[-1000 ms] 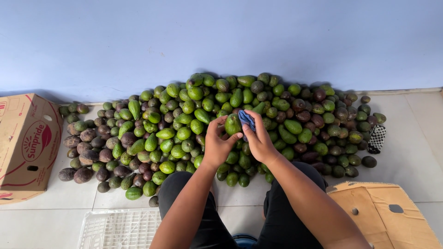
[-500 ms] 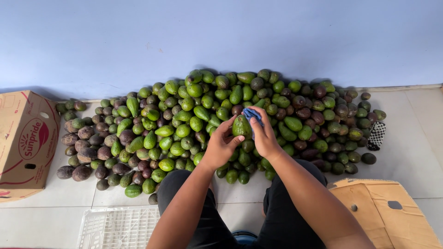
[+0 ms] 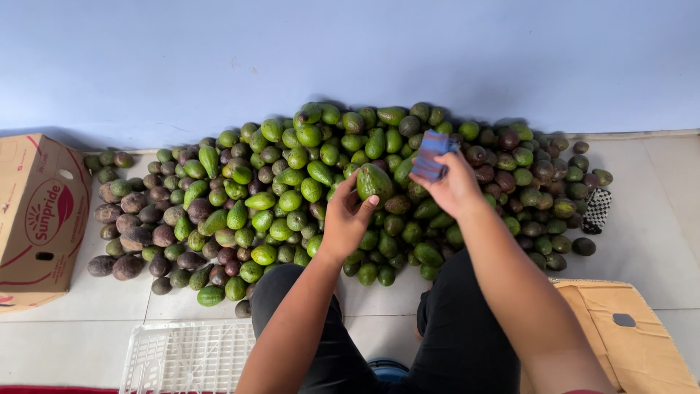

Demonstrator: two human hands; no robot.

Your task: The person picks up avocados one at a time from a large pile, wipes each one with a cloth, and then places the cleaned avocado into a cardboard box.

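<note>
Green avocado (image 3: 375,180): held in left hand, lifted just above the pile, near its middle, pointed end up.
Left hand (image 3: 345,219): fingers curled round the avocado's lower left side, thumb up by it; clamped on the fruit.
Right hand (image 3: 453,186): closed on a blue cloth, just right of the avocado, not touching it.
Cloth (image 3: 430,155): blue, folded or bunched, sticks up out of the right hand's fingers; a little apart from the avocado.
Hands: near each other over the pile, apart, each holding its own thing.
Pile (image 3: 292,182): avocados heaped on the floor against the wall; mostly bright green in the centre, darker brown-purple ones at the left edge and right side.
Floor (image 3: 87,321): pale tiles, pile sits on it.
Wall (image 3: 292,58): light blue, behind the pile.
Left box (image 3: 40,211): cardboard, red print, open, standing just left of the pile.
Right box (image 3: 627,335): plain cardboard, flap with a handle slot, at lower right by the person's leg.
Crate (image 3: 186,357): white plastic grid, bottom edge of view, left of the knees.
Checked thing (image 3: 596,210): small black-and-white object at the pile's right edge; kind unclear.
Legs (image 3: 452,328): dark trousers, person seated facing the pile.
</note>
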